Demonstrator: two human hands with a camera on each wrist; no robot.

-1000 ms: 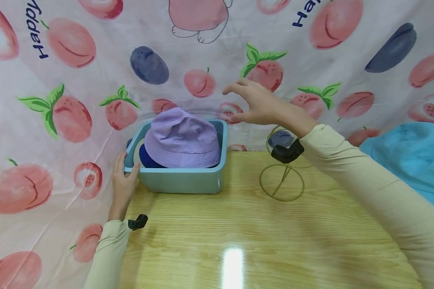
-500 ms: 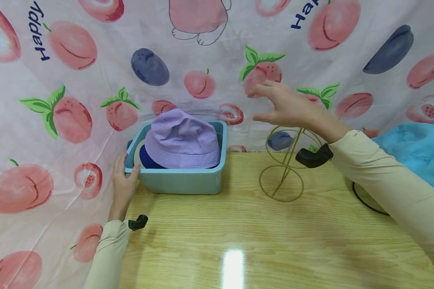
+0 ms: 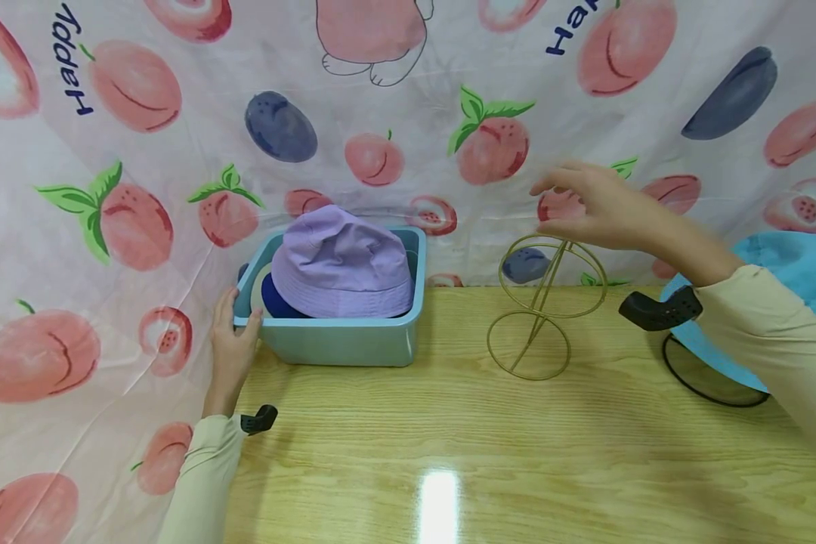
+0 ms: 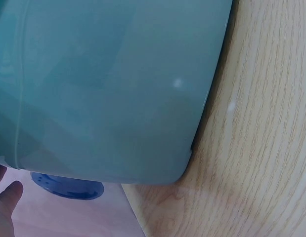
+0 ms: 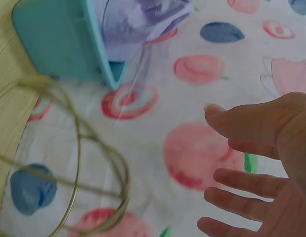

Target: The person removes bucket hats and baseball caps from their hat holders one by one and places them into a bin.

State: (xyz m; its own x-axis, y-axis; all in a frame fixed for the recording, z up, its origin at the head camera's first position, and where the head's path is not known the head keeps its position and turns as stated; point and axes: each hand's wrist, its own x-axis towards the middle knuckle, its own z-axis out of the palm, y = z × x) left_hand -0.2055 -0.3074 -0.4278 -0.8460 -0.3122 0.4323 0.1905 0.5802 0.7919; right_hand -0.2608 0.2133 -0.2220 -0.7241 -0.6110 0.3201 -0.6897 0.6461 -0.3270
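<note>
A light-blue storage bin (image 3: 343, 344) stands at the back left of the table, seen from the side in the left wrist view. My left hand (image 3: 234, 347) grips its front left corner, fingers along the side and thumb over the front rim. Inside lies a purple bucket hat (image 3: 343, 264), over a dark blue piece (image 3: 279, 298) and a cream-coloured edge. My right hand (image 3: 605, 204) is in the air, fingers apart and holding nothing, above and beside a gold wire stand (image 3: 537, 313). The stand's rings also show in the right wrist view, below the bin.
A bright blue hat (image 3: 789, 264) sits on a black wire ring (image 3: 714, 397) at the right, partly behind my right sleeve. A fruit-printed cloth (image 3: 394, 98) hangs behind and along the left of the wooden table (image 3: 353, 446).
My right hand has moved right, from beside the bin to over the gold stand, uncovering the stand and more of the blue hat. The left hand stays at the bin's corner.
</note>
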